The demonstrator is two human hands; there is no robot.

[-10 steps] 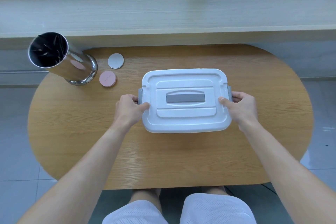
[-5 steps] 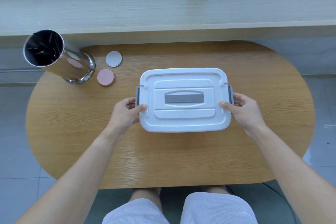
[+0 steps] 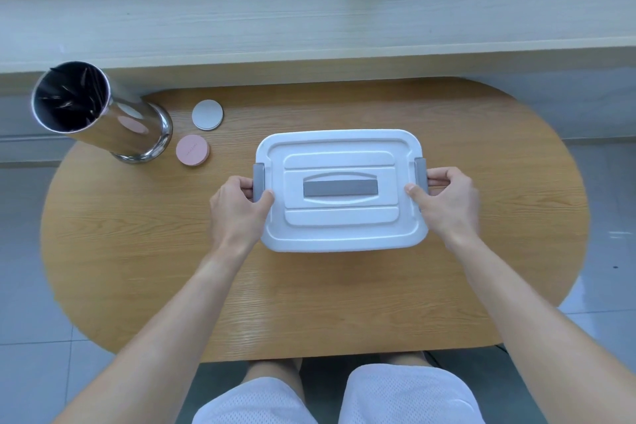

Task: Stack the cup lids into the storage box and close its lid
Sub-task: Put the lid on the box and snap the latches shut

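A white storage box (image 3: pixel 340 224) with its lid on and a grey handle on top sits mid-table. My left hand (image 3: pixel 237 206) grips its left side at the grey latch (image 3: pixel 258 175), thumb on the lid. My right hand (image 3: pixel 447 200) holds the right side by the other grey latch (image 3: pixel 420 169), thumb on the lid edge. Two round cup lids lie flat on the table at the far left of the box: a white lid (image 3: pixel 207 114) and a pink lid (image 3: pixel 192 150). The inside of the box is hidden.
A tall shiny metal cylinder (image 3: pixel 103 117) with a dark liner stands at the table's far left corner, close to the two lids. The oval wooden table (image 3: pixel 309 303) ends near my knees. A pale wooden sill runs along the far side.
Both hands have closed tighter on the box's side latches, fingers curling under them. The box itself stays in place; the view has shifted slightly.
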